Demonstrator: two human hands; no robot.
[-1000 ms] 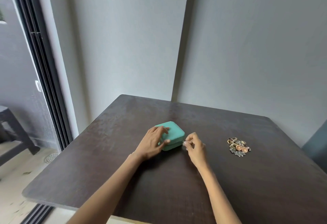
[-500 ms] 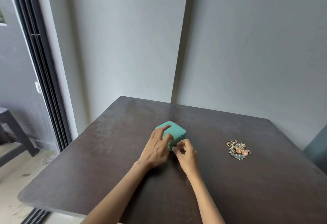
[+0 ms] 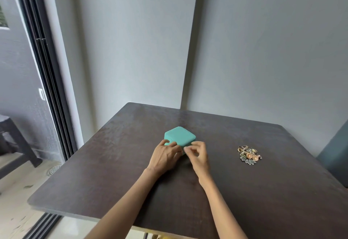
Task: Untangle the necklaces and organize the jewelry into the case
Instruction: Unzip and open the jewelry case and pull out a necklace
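Head view: dark brown wooden tabletop [image 3: 113,163] set into a corner of grey walls, sliding-door frame [image 3: 47,88] along the left. Teal case [image 3: 179,136], closed, rounded corners, turned diamond-wise near the middle of the tabletop. Left hand [image 3: 164,156] laid against the near left side of the case, fingers [image 3: 165,141] loosely curled and slightly apart, resting on the lid edge and front wall. Right hand [image 3: 197,154] at the near right corner of the case, thumb and forefinger pressed together in a pinch right at the case's edge; too small to tell what sits between them, possibly a zipper pull. Both forearms bare, reaching in from the bottom of the frame. Tangled jewelry pile [image 3: 249,155] well apart to the right of the case on the bare tabletop: gold rings, two orange round pieces, a silvery chain or pendant, all heaped together and touching. Dark chair or stool [image 3: 15,144] on the floor beyond the door frame at far left.
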